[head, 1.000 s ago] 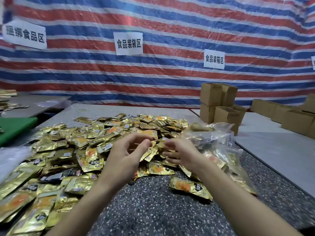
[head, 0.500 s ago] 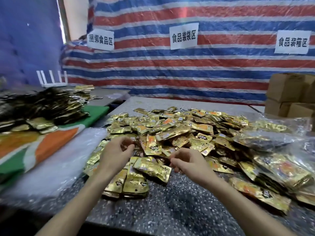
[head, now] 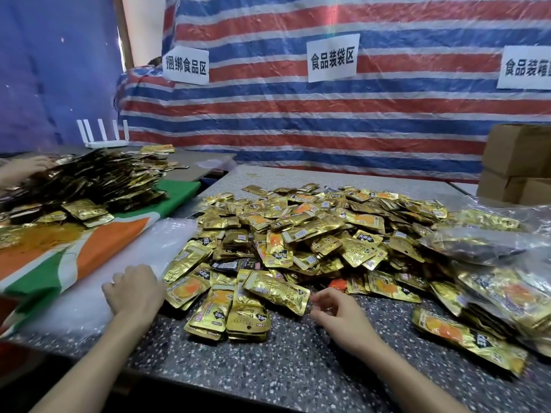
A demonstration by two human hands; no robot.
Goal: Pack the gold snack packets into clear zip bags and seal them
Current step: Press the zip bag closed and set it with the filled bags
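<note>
Head view: gold snack packets [head: 313,234] lie heaped on the speckled table [head: 298,359]. Left hand [head: 134,289] rests knuckles-up on the flat clear zip bags [head: 86,296] beside the heap, with its fingers curled under. Whether they grip cannot be told. Right hand [head: 337,311], loosely curled, holds nothing and is just beside a tilted packet [head: 277,290]. Filled bags [head: 495,281] lie at the right.

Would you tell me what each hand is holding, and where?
The right hand appears empty, beside a gold packet; the left hand rests on clear bags, its grip hidden.

Three signs [head: 185,66], one router [head: 103,138], gold packets [head: 313,231] beyond counting
</note>
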